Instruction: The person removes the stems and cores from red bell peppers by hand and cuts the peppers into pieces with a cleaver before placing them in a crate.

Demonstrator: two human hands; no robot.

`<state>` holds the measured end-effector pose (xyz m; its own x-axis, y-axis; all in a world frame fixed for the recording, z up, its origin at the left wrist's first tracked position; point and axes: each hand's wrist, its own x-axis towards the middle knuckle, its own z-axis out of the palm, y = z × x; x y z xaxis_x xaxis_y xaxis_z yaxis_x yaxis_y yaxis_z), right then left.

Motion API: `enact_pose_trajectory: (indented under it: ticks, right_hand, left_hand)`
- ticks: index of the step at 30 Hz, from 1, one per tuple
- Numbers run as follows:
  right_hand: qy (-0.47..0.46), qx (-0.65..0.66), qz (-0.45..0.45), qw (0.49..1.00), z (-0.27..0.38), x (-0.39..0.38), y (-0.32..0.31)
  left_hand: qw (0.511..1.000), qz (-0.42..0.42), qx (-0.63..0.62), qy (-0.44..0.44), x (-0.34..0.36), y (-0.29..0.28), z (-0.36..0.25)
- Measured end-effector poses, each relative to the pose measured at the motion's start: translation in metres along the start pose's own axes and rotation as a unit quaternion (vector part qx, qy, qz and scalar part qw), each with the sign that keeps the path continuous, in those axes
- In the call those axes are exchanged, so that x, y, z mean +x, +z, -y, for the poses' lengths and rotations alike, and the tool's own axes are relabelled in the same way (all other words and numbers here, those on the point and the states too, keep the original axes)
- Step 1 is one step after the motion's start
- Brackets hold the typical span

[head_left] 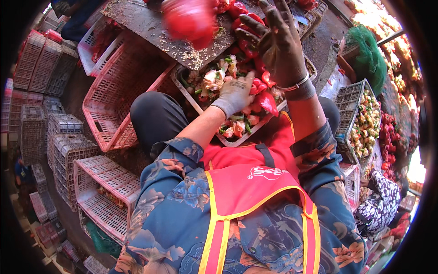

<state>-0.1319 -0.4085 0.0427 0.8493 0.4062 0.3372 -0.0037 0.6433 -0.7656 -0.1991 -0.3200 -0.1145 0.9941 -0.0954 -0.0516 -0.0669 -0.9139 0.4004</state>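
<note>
My left hand (235, 93), in a pale grey glove, is down in a grey crate (196, 102) of pepper cores and red pieces (264, 100), its fingers curled over something I cannot make out. My right hand (278, 45), in a dark stained glove, is raised at the crate's right, fingers spread and empty, beside several red peppers (248, 48). A motion-blurred red pepper (189, 20) is over the seed-strewn board (141, 23) above the crate.
An empty pink crate (107, 109) stands left of my knee, before stacked crates (34, 64). A crate of cores (365, 114), green netting (365, 59) and red pepper piles (388, 132) are at right. Other people (378, 201) (23, 173) are at both edges.
</note>
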Motion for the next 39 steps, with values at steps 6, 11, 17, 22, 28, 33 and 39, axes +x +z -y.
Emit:
enact_pose_trajectory:
  ticks: [6,11,17,22,28,33,39]
  right_hand:
    - [0.077,-0.293,-0.070,0.951,-0.016,-0.035,-0.088]
    - [0.055,-0.368,0.031,0.928,-0.050,-0.073,-0.093]
    - [0.304,-0.032,-0.033,0.952,-0.054,-0.071,-0.063]
    - [0.320,0.038,-0.088,0.943,-0.065,-0.077,-0.071]
    - [0.317,-0.130,-0.104,0.934,-0.084,-0.084,-0.078]
    - [0.294,-0.129,-0.001,0.947,-0.074,-0.094,-0.069]
    - [0.208,-0.149,-0.030,0.966,-0.082,-0.093,-0.076]
  left_hand:
    - [0.924,-0.182,-0.318,-0.109,0.029,-0.006,0.048]
    - [0.719,-0.176,-0.647,-0.184,0.019,-0.023,0.045]
    - [0.849,-0.120,-0.506,-0.097,0.004,-0.037,0.032]
    - [0.928,-0.266,-0.254,0.058,-0.010,-0.058,0.033]
    - [0.993,-0.051,0.101,0.031,-0.033,-0.073,-0.003]
    - [0.997,-0.023,-0.072,-0.015,-0.026,-0.067,0.012]
    - [0.947,-0.024,-0.320,0.018,-0.027,-0.052,0.009]
